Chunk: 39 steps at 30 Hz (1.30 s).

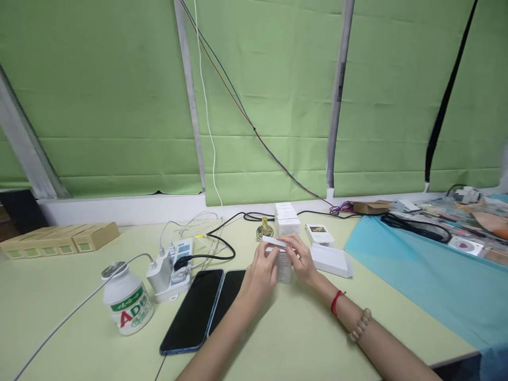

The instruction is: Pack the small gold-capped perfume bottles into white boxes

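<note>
Both my hands hold a small white carton upright on the pale green table, its top flap open. My left hand grips the carton's left side with curled fingers. My right hand presses on its right side and flap, a red string and a bead bracelet on that wrist. Just behind the carton stands a small glass perfume bottle with a gold cap. A row of closed white cartons stands behind it. An open white box and a printed white box lie to the right.
Two dark phones lie flat at my left forearm. A white power strip with chargers and cables sits beyond them, and a white drink bottle stands at the left. Tan boxes line the far left. A blue mat with clutter covers the right.
</note>
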{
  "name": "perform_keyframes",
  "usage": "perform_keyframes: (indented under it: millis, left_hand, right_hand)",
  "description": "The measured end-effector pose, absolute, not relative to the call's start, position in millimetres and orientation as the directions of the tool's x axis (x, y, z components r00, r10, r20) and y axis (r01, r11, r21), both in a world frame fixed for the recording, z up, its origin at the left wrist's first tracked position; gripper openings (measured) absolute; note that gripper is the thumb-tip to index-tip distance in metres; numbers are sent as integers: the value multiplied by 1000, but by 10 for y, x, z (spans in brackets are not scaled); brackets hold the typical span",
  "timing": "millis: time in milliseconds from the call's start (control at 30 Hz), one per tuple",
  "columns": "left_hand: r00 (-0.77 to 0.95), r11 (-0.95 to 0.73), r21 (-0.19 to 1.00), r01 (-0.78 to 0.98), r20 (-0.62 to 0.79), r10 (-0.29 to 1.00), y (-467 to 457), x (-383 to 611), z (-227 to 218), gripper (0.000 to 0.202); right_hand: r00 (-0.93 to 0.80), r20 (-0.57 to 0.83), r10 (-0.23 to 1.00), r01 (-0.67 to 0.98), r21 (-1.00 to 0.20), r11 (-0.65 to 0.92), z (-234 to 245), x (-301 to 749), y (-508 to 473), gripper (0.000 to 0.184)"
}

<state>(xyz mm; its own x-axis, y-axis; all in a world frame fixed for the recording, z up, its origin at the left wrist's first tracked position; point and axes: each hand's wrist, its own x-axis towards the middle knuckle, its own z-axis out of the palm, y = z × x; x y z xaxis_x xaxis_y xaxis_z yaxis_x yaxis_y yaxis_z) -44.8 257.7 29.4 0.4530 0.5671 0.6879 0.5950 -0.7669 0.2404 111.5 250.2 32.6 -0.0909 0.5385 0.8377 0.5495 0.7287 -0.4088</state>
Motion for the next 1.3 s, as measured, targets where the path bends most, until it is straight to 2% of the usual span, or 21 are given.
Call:
perform_keyframes:
  millis: [167, 300, 433, 700, 867, 1000, 1133, 1300]
  left_hand:
    - [440, -718, 176, 673, 685, 580, 2507, -445, 277, 40]
    - [415, -693, 190, 695, 682, 603, 2461, -482, 335, 39]
    - [418, -674, 138, 726, 690, 591, 2478, -506, 361, 38]
    - [395, -644, 26, 764, 771, 500, 2523, -495, 296, 44]
    - [364, -657, 105, 747, 762, 536, 2523, -529, 297, 48]
    - [332, -718, 229, 657, 767, 548, 2549, -571, 296, 49]
    - [288, -708, 382, 594, 721, 630, 2583, -583, 279, 51]
    - [334, -763, 328, 557, 753, 567, 2602, -568, 239, 55]
  right_hand:
    - [-95, 871, 482, 541, -362, 760, 337, 1122, 2481, 30]
    - [-96, 869, 485, 544, -362, 757, 323, 1120, 2479, 31]
    - [-69, 869, 490, 541, -380, 750, 299, 1111, 2497, 30]
    - [-77, 855, 514, 557, -390, 733, 278, 1137, 2520, 30]
    - [-83, 861, 503, 575, -370, 729, 289, 1139, 2502, 31]
    - [-81, 878, 471, 575, -345, 742, 292, 1130, 2481, 31]
    - [-62, 880, 472, 593, -348, 726, 291, 1122, 2490, 31]
    - [-59, 877, 476, 608, -347, 714, 268, 1142, 2530, 30]
